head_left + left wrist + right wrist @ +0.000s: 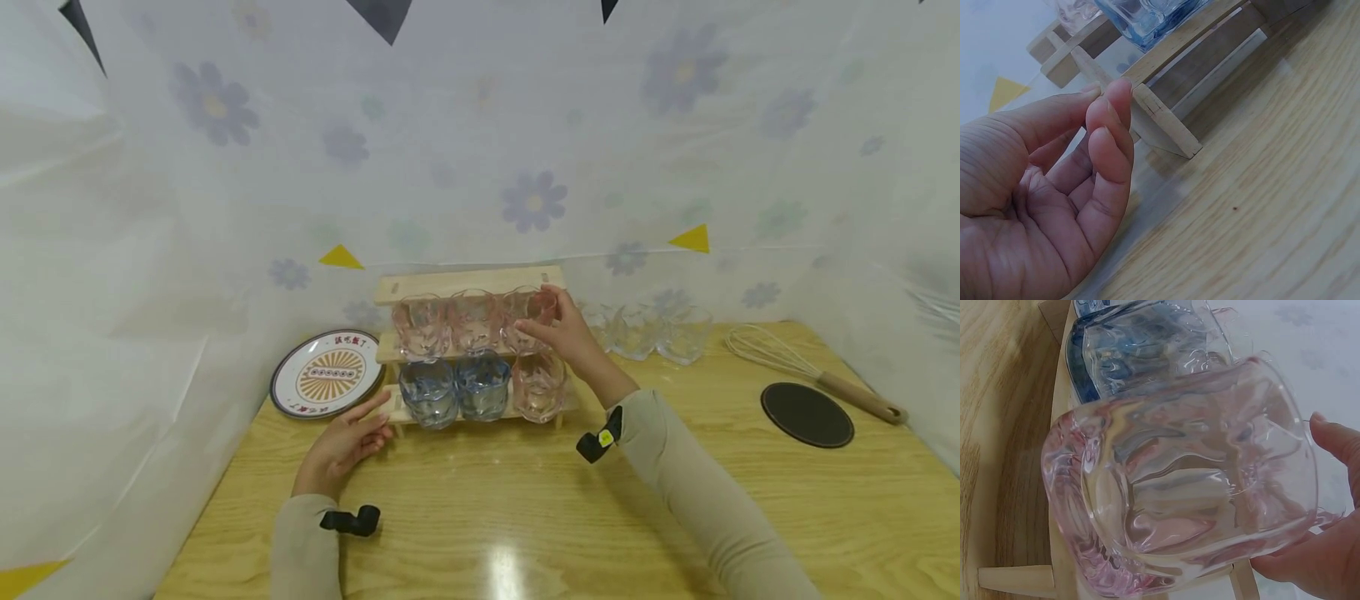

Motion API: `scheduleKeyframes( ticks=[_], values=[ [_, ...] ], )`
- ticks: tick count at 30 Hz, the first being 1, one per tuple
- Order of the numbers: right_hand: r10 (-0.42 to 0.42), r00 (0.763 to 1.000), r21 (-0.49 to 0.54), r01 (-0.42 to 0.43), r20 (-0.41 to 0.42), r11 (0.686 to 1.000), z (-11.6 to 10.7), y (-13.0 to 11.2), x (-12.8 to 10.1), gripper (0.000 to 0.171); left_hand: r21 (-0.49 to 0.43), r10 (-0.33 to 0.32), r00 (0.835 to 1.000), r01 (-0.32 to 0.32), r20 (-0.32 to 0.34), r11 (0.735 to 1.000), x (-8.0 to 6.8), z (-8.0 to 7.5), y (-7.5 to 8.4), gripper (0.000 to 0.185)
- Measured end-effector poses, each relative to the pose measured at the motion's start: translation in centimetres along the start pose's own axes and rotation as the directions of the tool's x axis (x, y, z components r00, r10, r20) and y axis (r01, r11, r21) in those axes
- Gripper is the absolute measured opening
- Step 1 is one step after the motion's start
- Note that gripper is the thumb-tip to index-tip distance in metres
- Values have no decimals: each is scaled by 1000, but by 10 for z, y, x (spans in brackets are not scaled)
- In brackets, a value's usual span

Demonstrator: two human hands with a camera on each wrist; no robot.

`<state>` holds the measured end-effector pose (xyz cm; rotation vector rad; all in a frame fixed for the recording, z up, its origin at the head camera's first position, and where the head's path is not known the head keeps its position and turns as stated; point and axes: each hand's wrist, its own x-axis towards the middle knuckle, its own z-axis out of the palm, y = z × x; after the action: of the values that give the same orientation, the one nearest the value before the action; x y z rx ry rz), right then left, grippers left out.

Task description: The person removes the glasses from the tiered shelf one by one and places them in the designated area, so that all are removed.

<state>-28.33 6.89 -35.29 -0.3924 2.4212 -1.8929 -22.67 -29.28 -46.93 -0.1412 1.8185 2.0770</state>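
A wooden tiered rack (468, 284) stands at the back of the table. Its middle tier holds three pink glasses. My right hand (542, 315) grips the rightmost pink glass (527, 317) on that tier. Two blue glasses (427, 392) and another pink glass (538, 386) sit on the bottom tier. In the right wrist view a pink glass (1179, 481) fills the frame, a blue glass (1141, 350) lies behind it, and my fingers (1335, 444) show at its right edge. My left hand (375, 417) is relaxed and holds nothing, with its fingertips (1110, 100) at the rack's left foot (1166, 128).
A round patterned plate (326, 373) leans at the left of the rack. Several clear glasses (645, 332) stand to its right. A whisk (810, 367) and a dark round coaster (807, 414) lie at the right. Flowered sheeting (525, 167) walls in the wooden table (487, 508).
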Motion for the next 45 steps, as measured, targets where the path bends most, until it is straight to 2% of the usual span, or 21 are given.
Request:
scheduleKeyframes(
  ticks=[9, 14, 21, 27, 37, 45],
  values=[
    [-3, 1000, 59, 5, -23, 998, -2, 17, 9, 81, 3, 22, 999, -22, 32, 1000, 3, -1, -2, 60],
    [-2, 999, 63, 4, -39, 998, -3, 30, 16, 82, -3, 19, 1000, -19, 24, 1000, 2, 0, -2, 59],
    [-27, 996, 37, 31, -89, 999, -5, 32, 14, 78, 1, 0, 1000, 0, 6, 1000, 3, 2, -3, 58],
    [-46, 991, 27, 50, -125, 998, -12, 30, 11, 78, -1, 10, 1000, -10, 10, 1000, 5, 2, -2, 59],
    [-103, 982, 38, 111, -159, 993, -36, 28, 5, 74, -8, 8, 1000, -8, 9, 1000, 3, 0, -2, 59],
    [-85, 979, 58, 97, -187, 994, -58, 25, -5, 74, -8, 3, 1000, -3, -13, 1000, 1, -1, -2, 58]
  ],
)
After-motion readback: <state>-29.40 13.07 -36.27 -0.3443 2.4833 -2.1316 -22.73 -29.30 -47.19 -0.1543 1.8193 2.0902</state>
